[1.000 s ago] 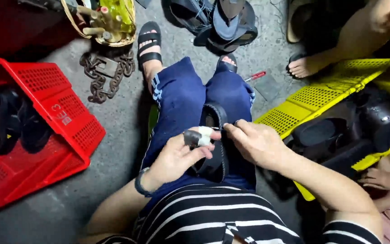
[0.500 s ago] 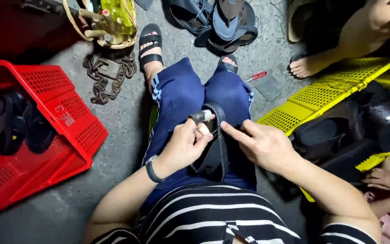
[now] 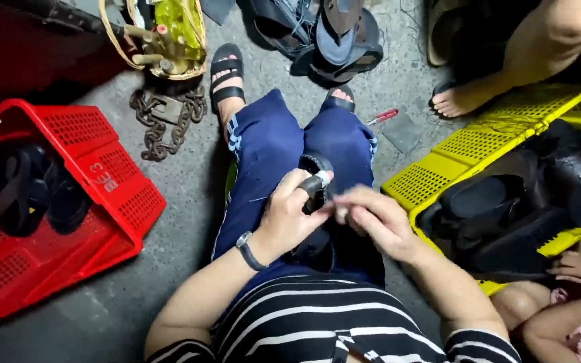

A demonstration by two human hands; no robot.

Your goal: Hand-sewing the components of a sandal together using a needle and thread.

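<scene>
**Both hands on a black sandal in the lap**

The concrete floor (image 3: 136, 269) carries everything, and places here are given from the person's blue-trousered lap (image 3: 270, 148). To the left of the lap stands a red plastic crate (image 3: 95, 168), tipped on its side, with black sandals (image 3: 28, 195) inside. To the right of the lap lies a yellow plastic crate (image 3: 452, 148) holding more black footwear (image 3: 512, 208); another person's bare foot (image 3: 455, 101) rests just beyond its far edge, and another person's hand (image 3: 579, 265) lies at its near corner. Beyond the lap, past the person's own sandalled feet, is a heap of dark sandals (image 3: 331, 33). Beyond and to the left sits a woven basket (image 3: 163, 37) of tools, with a rusty chain (image 3: 166, 121) on the floor just before it. A small red-handled tool (image 3: 383, 116) lies on the floor right of the knees.

On the lap itself lies a black sandal (image 3: 314, 249). The left hand (image 3: 290, 218) is closed around its upper part. The right hand (image 3: 378, 222) pinches at the same spot, fingertips touching the left hand's, so the two hands meet on the sandal.
</scene>
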